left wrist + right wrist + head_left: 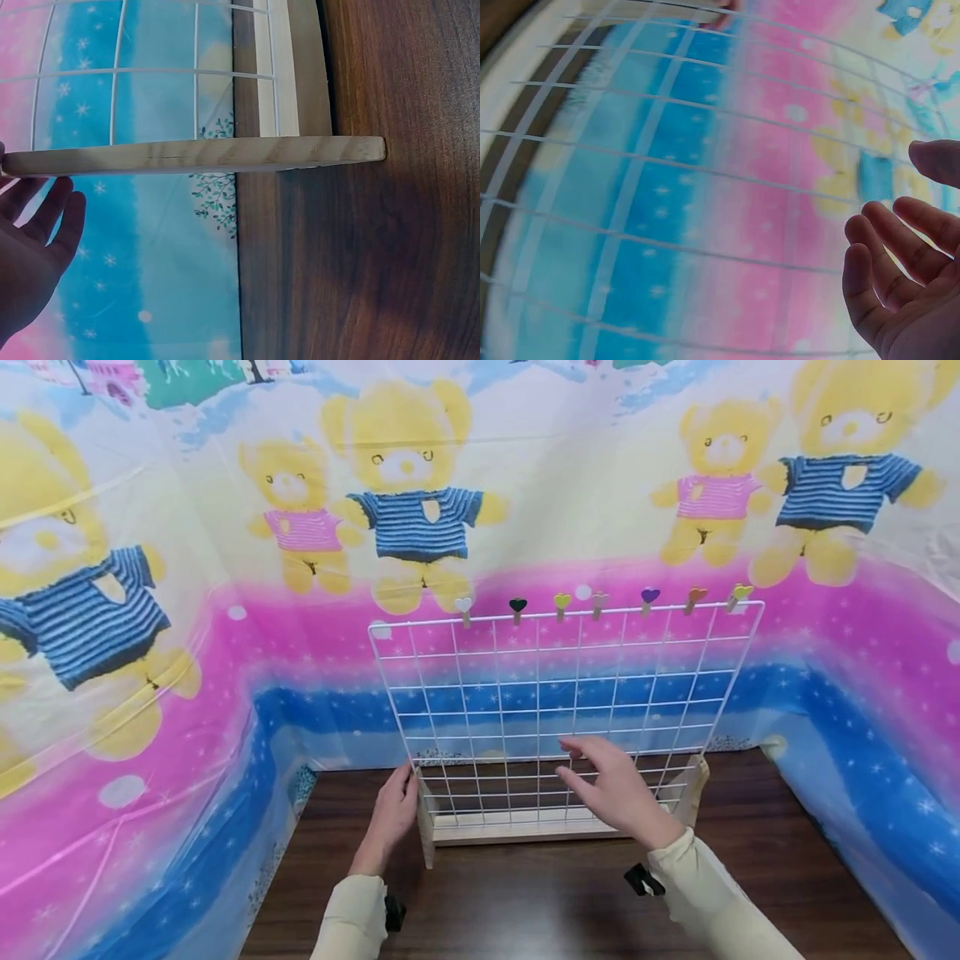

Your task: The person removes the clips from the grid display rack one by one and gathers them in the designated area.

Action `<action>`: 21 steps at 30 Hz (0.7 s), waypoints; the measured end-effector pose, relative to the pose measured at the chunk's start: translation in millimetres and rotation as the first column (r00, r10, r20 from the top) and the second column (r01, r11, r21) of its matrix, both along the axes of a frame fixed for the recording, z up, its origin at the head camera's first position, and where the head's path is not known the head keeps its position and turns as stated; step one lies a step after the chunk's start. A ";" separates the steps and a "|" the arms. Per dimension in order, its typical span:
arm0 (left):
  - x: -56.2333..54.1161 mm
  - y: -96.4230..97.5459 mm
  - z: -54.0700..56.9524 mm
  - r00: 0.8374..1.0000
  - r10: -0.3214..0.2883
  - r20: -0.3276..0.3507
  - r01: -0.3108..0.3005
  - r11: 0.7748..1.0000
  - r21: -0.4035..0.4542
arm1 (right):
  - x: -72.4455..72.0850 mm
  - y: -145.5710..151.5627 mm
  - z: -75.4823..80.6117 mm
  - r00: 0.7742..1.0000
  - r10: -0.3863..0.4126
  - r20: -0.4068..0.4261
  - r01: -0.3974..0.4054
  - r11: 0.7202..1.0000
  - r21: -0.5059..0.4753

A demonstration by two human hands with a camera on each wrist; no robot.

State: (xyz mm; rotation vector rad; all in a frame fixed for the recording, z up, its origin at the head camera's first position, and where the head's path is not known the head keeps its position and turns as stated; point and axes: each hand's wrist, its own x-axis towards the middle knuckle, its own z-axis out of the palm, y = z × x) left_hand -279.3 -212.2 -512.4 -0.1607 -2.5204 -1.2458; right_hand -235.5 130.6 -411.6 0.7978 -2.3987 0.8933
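White wire grid, upright on a pale wooden base bar, directly beyond the right hand and to the right of the left hand. Touching the top end of the left upright with the left hand, fingers gently bent and partly cut off in the wrist view. Pinching or merely steadying: impossible to tell. Right hand empty, thumb well apart from loosely curved fingers, in front of the mesh; contact with the wires not evident.

Along the top wire, beyond and above both hands, seven heart-topped pegs: white, near-black, yellow, pale, purple, orange, yellow again. To the right of the right hand, the right upright, untouched. Below both hands, a dark wood-grain table; beyond the mesh, a bear-print cloth.

Main risk, as a judgement: tipping. Could rock backward or slew round if bumped by the right hand, being steadied, at most, at the left upright only. Could also slide on the smooth-looking tabletop under a one-sided push from the left hand. Another possible trouble: snagging a right fingertip in the mesh, shaking pegs askew or off, the slanted yellow peg at the right end perhaps first. Any wobble likely worse with a loose fit between wire and wood, uncheckable from here.
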 end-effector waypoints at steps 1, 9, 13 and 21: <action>0.2 0.2 -0.1 1.000 0.000 -0.009 0.000 1.000 0.002 | -1.1 -1.9 6.7 1.000 0.014 -0.012 -0.014 1.000 -0.003; 0.2 -3.0 -3.4 1.000 -0.015 -0.009 0.015 1.000 0.006 | -7.2 -20.9 58.3 0.988 0.090 -0.123 -0.094 0.995 -0.031; -0.6 -5.2 -4.9 1.000 -0.016 -0.007 0.016 0.999 0.033 | -8.4 -31.5 84.0 0.983 0.114 -0.140 -0.121 0.992 -0.041; 0.9 -6.7 -7.5 1.000 -0.016 0.002 0.016 0.998 0.056 | -13.3 -50.6 131.5 0.974 0.128 -0.186 -0.145 0.986 -0.079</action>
